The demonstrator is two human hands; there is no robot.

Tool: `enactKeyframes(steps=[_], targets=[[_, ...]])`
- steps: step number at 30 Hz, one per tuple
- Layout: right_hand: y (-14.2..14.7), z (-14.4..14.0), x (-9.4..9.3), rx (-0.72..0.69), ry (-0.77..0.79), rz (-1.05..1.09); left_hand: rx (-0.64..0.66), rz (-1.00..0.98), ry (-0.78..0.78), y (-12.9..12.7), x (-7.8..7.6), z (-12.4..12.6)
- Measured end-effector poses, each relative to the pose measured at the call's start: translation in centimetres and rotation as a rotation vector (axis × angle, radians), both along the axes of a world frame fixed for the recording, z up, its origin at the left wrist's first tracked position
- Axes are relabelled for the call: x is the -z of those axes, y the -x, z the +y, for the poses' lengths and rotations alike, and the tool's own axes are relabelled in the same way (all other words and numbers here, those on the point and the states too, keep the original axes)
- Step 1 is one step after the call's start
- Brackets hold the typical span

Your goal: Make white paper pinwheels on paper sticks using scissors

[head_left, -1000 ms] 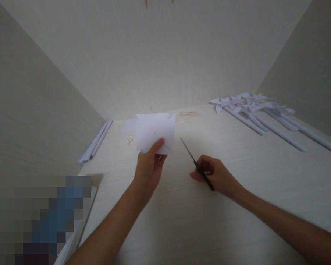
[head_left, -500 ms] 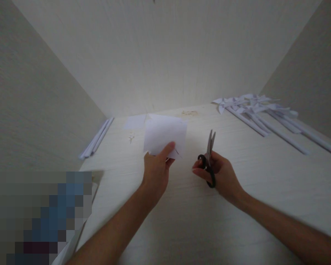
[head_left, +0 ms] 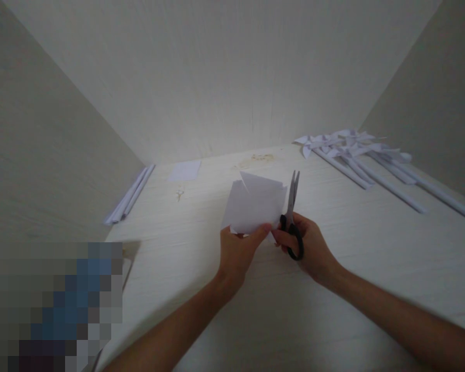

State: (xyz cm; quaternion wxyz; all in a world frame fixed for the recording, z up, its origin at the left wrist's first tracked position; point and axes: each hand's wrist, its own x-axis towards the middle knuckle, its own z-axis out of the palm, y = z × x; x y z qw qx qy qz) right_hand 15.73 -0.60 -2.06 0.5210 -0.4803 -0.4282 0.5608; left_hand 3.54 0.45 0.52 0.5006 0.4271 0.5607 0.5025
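Gripping a white sheet of paper [head_left: 256,206] by its lower edge, the left hand [head_left: 238,250] pinches it between thumb and fingers and holds it up above the pale wooden table [head_left: 217,310]. Right alongside, the right hand [head_left: 308,245] is closed through the black handles of a pair of scissors [head_left: 291,214], blades pointing up and away from the person. The blades sit just beside the paper's right edge, close enough that they may be touching it, though the view is too soft to be sure, and whether they are parted at all is hard to judge. The two hands are almost knuckle to knuckle, the paper rising between and above them. Off to the far right lies a cluster of white paper pinwheels [head_left: 341,144] on rolled paper sticks. At the far left edge rest a few rolled paper tubes [head_left: 129,194], and near the back wall a small flat paper square [head_left: 185,170].
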Motion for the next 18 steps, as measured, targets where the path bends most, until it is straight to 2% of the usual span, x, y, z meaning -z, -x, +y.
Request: enactKeyframes(steps=[5, 7, 11, 15, 18], targets=[[-0.03, 0.11, 0.13, -0.068, 0.038, 0.029, -0.088, 0.205, -0.049, 0.23, 0.44, 0.20], [0.00, 0.10, 0.10, -0.083, 0.048, 0.054, -0.071, 0.282, -0.106, 0.40, 0.65, 0.16], [0.05, 0.08, -0.03, -0.067, 0.056, 0.081, -0.018, 0.312, -0.219, 0.81, 0.91, 0.36], [0.13, 0.07, -0.16, -0.022, 0.021, 0.048, -0.101, 0.361, -0.193, 1.02, 1.03, 0.69], [0.18, 0.08, -0.22, 0.006, -0.003, 0.023, -0.110, 0.351, -0.182, 0.92, 0.93, 0.60]])
